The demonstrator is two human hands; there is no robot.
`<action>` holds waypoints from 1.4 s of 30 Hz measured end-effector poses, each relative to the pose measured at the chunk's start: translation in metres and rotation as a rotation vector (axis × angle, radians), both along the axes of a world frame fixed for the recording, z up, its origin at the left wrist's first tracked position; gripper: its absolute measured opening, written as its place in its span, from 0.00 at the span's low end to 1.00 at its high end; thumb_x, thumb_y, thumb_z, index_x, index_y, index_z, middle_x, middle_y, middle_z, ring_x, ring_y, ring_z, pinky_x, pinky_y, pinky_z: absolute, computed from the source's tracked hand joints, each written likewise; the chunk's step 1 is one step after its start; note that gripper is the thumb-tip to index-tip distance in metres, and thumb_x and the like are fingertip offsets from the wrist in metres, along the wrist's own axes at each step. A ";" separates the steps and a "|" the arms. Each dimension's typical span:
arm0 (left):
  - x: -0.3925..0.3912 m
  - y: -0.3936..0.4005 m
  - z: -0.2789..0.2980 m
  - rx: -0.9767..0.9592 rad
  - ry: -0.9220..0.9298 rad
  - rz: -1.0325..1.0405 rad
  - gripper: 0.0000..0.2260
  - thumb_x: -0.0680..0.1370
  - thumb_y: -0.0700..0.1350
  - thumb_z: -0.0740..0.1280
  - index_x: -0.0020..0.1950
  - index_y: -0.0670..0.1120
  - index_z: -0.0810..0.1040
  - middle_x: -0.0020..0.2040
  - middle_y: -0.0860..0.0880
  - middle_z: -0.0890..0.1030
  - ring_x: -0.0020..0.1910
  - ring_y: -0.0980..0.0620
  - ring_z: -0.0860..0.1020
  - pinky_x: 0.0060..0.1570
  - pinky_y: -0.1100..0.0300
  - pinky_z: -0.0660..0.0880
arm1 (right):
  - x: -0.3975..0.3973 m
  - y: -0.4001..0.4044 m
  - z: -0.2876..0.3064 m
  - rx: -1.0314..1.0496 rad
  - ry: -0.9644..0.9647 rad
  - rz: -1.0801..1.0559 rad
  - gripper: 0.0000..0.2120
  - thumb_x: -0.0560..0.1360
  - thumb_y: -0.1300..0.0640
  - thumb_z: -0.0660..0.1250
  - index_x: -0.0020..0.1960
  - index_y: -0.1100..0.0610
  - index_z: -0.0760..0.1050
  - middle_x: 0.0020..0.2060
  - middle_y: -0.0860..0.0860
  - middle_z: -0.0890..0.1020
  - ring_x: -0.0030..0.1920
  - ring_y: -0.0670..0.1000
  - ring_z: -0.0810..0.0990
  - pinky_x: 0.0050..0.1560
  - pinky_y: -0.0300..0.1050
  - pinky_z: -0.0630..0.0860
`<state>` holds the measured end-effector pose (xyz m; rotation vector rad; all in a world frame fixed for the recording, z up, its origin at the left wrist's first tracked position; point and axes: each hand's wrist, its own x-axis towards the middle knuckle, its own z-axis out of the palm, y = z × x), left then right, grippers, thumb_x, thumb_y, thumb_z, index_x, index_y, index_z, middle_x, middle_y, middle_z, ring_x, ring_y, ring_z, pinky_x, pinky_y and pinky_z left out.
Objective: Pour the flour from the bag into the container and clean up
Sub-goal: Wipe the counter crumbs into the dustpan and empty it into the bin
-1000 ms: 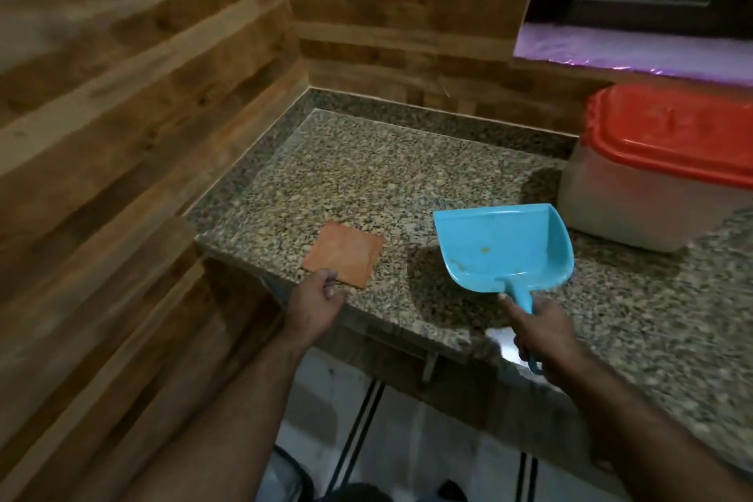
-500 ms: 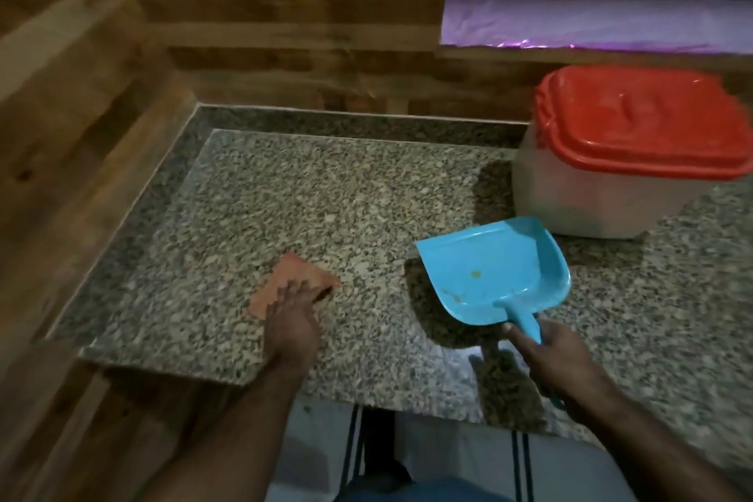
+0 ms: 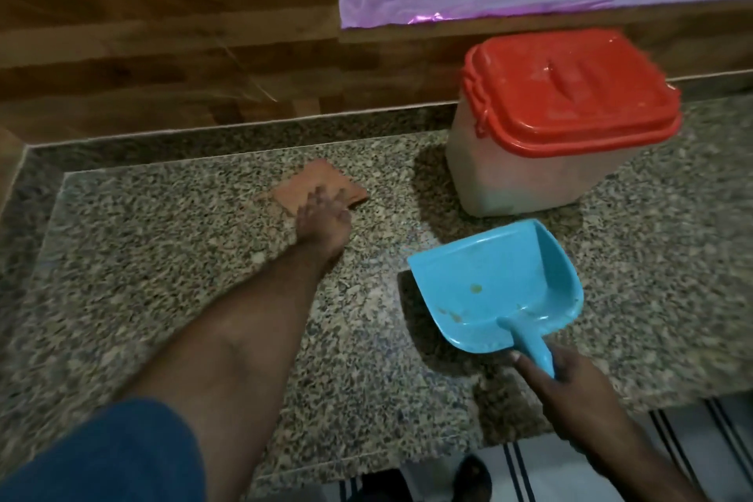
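Left hand [image 3: 324,212] flat, fingers spread, on orange cloth [image 3: 322,192] mid-counter, prob. to wipe spill toward blue dustpan [image 3: 495,289]; right hand [image 3: 570,383] closed round its handle, mouth facing left; lidded container [image 3: 558,126] far right; no bag in view.

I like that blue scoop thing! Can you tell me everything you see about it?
The dustpan is bright blue and looks like smooth plastic, with a wide flat tray, raised side walls and a short handle. A few small yellowish specks sit inside. It rests on the speckled counter, its open mouth towards the cloth. The right hand grips the handle. The red-lidded container stands just behind, not touching.
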<state>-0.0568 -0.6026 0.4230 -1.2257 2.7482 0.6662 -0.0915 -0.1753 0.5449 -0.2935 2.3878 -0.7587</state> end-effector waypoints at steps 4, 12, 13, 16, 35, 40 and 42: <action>-0.057 0.071 0.007 0.069 -0.027 -0.293 0.24 0.89 0.51 0.54 0.86 0.56 0.61 0.89 0.42 0.47 0.88 0.42 0.46 0.83 0.47 0.44 | 0.004 0.031 0.013 0.030 0.003 -0.071 0.12 0.80 0.47 0.72 0.41 0.52 0.81 0.19 0.47 0.75 0.21 0.45 0.72 0.31 0.42 0.67; -0.039 0.223 -0.002 0.107 -0.051 -0.628 0.25 0.89 0.50 0.54 0.87 0.56 0.57 0.89 0.47 0.48 0.88 0.45 0.46 0.83 0.46 0.42 | 0.011 0.110 0.023 -0.045 -0.093 -0.243 0.20 0.82 0.48 0.71 0.49 0.66 0.75 0.26 0.53 0.67 0.21 0.50 0.64 0.22 0.38 0.61; -0.027 0.239 -0.005 0.133 -0.044 -0.634 0.26 0.89 0.49 0.54 0.88 0.53 0.57 0.89 0.47 0.48 0.88 0.45 0.46 0.83 0.47 0.42 | 0.012 0.122 0.022 -0.059 -0.101 -0.242 0.22 0.82 0.47 0.71 0.48 0.67 0.73 0.26 0.54 0.67 0.22 0.50 0.64 0.23 0.37 0.61; 0.019 0.288 -0.005 0.199 0.007 -0.604 0.22 0.89 0.48 0.56 0.82 0.44 0.70 0.88 0.44 0.55 0.87 0.45 0.52 0.83 0.49 0.47 | 0.019 0.156 0.018 -0.103 -0.126 -0.218 0.20 0.82 0.47 0.71 0.41 0.59 0.70 0.26 0.53 0.67 0.22 0.49 0.64 0.25 0.38 0.61; 0.250 0.264 0.057 0.261 0.859 0.677 0.18 0.88 0.42 0.58 0.73 0.48 0.80 0.62 0.43 0.85 0.56 0.43 0.84 0.58 0.55 0.82 | 0.121 0.277 -0.052 0.054 -0.061 0.142 0.19 0.82 0.46 0.69 0.37 0.56 0.75 0.29 0.50 0.78 0.30 0.49 0.76 0.32 0.45 0.68; 0.260 0.264 0.052 0.333 0.852 0.744 0.18 0.89 0.35 0.56 0.77 0.41 0.75 0.69 0.40 0.80 0.61 0.44 0.80 0.52 0.66 0.81 | 0.136 0.269 -0.045 0.068 -0.073 0.102 0.20 0.82 0.46 0.67 0.34 0.52 0.71 0.29 0.48 0.77 0.32 0.49 0.76 0.32 0.44 0.68; 0.261 0.263 0.052 0.397 0.871 0.820 0.18 0.89 0.37 0.57 0.76 0.47 0.77 0.68 0.39 0.82 0.64 0.41 0.82 0.53 0.53 0.86 | 0.144 0.271 -0.041 0.077 -0.079 0.095 0.20 0.82 0.46 0.66 0.34 0.51 0.70 0.29 0.47 0.76 0.32 0.49 0.76 0.32 0.44 0.67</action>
